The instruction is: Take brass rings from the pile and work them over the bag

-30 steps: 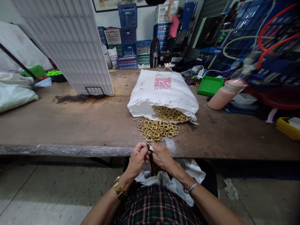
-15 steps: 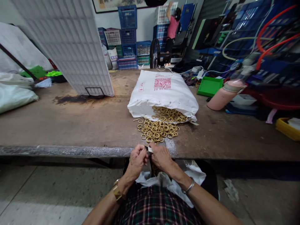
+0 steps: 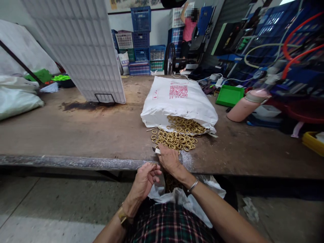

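Just round brass rings (image 3: pixel 175 140), rt hand (image 3: pixel 169 159).

The right hand (image 3: pixel 169 159) covers the near rings of the pile (image 3: pixel 174 140) at the table's front edge, and most of its small tool. Inside the sack (image 3: pixel 178 99), rings run out of sight. Whether the curled left hand (image 3: pixel 144 179) holds a ring is unclear.

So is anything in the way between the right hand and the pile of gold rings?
Nothing visible. The right hand rests on the table at the near edge of the gold rings, holding a small tool.
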{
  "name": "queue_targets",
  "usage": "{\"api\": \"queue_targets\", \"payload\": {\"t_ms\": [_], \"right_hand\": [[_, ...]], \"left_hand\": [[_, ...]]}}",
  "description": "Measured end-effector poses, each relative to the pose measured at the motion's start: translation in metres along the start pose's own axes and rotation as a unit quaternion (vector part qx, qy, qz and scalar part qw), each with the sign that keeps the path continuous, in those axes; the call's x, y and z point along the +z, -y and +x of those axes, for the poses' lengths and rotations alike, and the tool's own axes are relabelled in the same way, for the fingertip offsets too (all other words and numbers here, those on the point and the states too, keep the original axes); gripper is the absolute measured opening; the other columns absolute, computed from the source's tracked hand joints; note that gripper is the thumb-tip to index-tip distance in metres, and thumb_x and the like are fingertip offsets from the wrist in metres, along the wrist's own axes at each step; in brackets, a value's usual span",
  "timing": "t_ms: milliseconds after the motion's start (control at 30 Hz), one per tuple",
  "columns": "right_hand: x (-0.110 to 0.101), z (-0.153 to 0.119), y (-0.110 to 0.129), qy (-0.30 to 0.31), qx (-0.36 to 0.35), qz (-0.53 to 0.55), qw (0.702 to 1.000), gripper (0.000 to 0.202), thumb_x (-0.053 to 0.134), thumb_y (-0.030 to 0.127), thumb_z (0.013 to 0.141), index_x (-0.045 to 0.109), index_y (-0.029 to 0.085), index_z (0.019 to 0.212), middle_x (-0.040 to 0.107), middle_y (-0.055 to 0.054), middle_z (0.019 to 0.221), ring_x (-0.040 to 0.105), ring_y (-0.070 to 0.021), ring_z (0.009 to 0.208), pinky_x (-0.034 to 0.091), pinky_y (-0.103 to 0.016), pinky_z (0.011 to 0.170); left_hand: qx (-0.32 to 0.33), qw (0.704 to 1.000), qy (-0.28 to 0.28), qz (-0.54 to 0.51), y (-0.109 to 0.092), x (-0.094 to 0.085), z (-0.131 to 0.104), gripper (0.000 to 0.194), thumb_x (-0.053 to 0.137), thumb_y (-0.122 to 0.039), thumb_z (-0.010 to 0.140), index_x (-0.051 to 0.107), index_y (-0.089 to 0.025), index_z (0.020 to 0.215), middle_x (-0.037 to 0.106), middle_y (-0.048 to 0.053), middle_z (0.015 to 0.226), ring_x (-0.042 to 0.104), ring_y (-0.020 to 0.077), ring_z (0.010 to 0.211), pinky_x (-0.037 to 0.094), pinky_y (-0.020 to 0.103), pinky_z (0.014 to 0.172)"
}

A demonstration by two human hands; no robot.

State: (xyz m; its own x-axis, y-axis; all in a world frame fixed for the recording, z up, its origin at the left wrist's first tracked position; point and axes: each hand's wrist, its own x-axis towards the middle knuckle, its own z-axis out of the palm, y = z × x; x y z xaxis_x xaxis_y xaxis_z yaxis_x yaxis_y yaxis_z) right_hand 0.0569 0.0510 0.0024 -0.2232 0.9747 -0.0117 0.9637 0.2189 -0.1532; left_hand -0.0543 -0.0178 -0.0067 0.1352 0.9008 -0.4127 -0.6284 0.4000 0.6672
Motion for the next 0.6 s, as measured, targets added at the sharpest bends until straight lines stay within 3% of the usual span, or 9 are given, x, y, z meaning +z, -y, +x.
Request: {"api": "queue_targets", "payload": {"t_ms": [233,433,600], "right_hand": [[0.000,0.015,0.003,0.029,-0.007,-0.023,0.999,0.022,0.039,0.023,0.084,0.049,0.018,0.102,0.066,-0.009,0.084,0.063,-0.0227,0.076,0.037,-0.028,0.060],[0.001,0.012,0.000,0.010,-0.006,-0.009,1.000,0.022,0.040,0.022,0.081,0.049,0.020,0.100,0.066,-0.006,0.083,0.062,-0.0208,0.074,0.034,-0.026,0.059],[0.004,0.011,-0.004,0.005,-0.006,0.003,1.000,0.018,0.039,0.017,0.079,0.052,0.020,0.091,0.066,-0.005,0.083,0.060,-0.0163,0.073,0.030,-0.024,0.058]], "left_hand": [[-0.025,0.997,0.017,-0.065,-0.015,-0.007,0.002,0.026,0.066,-0.022,0.064,0.053,-0.016,0.086,0.057,0.000,0.068,0.055,0.0089,0.056,0.038,0.017,0.044],[-0.038,0.995,-0.001,-0.097,-0.017,-0.011,0.004,0.017,0.065,-0.024,0.066,0.052,-0.013,0.067,0.056,0.000,0.069,0.054,0.0094,0.059,0.040,0.018,0.046],[-0.044,0.995,-0.032,-0.081,-0.016,-0.012,0.007,0.021,0.066,-0.027,0.065,0.051,-0.013,0.066,0.053,-0.002,0.062,0.053,0.0089,0.056,0.038,0.017,0.043]]}}
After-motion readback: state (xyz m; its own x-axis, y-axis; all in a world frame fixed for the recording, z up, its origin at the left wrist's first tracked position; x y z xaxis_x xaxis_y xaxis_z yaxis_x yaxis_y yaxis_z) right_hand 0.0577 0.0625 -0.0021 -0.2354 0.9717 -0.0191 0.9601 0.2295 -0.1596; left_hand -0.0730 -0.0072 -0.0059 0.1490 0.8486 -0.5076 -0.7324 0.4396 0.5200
